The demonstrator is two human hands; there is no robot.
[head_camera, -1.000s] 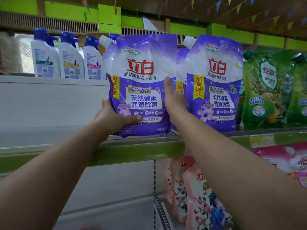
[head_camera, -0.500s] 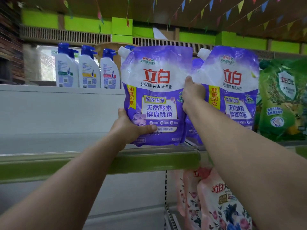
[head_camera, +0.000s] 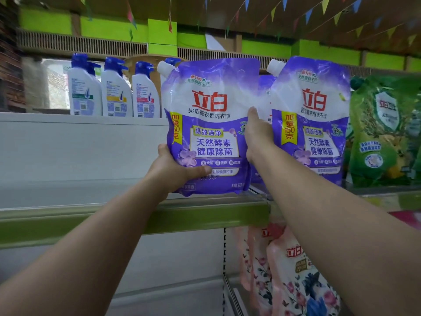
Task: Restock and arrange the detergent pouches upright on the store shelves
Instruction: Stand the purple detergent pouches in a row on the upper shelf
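The left hand grips the lower corner of 1 purple pouch — upright, base at the shelf edge. The right hand reaches between it and the second pouch; its fingers are hidden.

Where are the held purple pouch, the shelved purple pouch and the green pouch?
held purple pouch [head_camera: 211, 124], head view, front label.
shelved purple pouch [head_camera: 316, 124], head view, front label.
green pouch [head_camera: 385, 133], head view, front face.

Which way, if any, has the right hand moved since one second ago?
Yes, the right hand rose slightly; its fingertip now tops the yellow label of the right pouch.
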